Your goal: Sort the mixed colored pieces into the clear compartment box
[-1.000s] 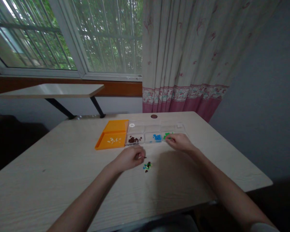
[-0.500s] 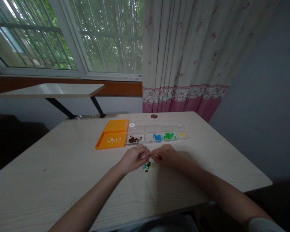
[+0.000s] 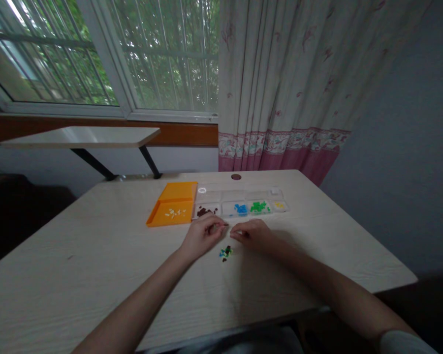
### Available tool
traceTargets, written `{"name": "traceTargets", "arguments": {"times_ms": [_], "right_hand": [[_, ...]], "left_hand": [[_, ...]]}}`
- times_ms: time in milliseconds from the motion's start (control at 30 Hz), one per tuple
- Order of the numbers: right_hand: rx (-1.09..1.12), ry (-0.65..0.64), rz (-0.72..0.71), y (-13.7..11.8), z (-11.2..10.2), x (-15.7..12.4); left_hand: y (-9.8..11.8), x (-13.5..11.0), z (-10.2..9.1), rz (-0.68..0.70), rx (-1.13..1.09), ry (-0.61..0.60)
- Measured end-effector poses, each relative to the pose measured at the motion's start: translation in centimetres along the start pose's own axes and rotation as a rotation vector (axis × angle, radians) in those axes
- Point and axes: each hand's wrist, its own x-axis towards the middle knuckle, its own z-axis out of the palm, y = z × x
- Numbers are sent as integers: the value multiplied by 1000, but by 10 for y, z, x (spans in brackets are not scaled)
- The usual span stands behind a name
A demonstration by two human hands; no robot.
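Observation:
My left hand [image 3: 204, 235] is closed in a pinch on a small dark piece [image 3: 226, 224], which sticks out past the fingertips. Just to its right, my right hand [image 3: 254, 233] has thumb and finger pressed together; whatever lies between them is too small to make out. A slim gap separates the two hands. Below them on the table sits a little cluster of blue, green, yellow and dark brown pieces [image 3: 226, 252]. Dark brown pieces [image 3: 203, 211] lie in the clear box [image 3: 229, 209] behind my left hand, partly hidden by it.
Farther right in the box are blue pieces [image 3: 240, 210], green pieces [image 3: 258, 206] and yellow pieces [image 3: 279, 205]. An open orange case [image 3: 158, 216] with white pieces [image 3: 175, 213] stands left. A raised shelf [image 3: 84, 137] spans the table's back left.
My hands have come apart from their shared pinch. The left has shifted up slightly with the dark piece at its fingertips; the right has stayed nearly in place.

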Motion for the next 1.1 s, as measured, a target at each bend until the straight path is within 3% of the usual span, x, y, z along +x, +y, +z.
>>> {"name": "traceTargets", "arguments": {"times_ms": [133, 233, 600, 1100], "right_hand": [[-27, -205, 11, -8, 0, 0], [-47, -250, 23, -13, 2, 0], [35, -222, 48, -10, 4, 0], [173, -65, 118, -4, -4, 2]], "left_hand": [[-4, 0, -8, -12, 61, 136], [-5, -1, -11, -12, 79, 166], [1, 0, -15, -12, 116, 213], [-45, 4, -28, -305, 457, 274]]}}
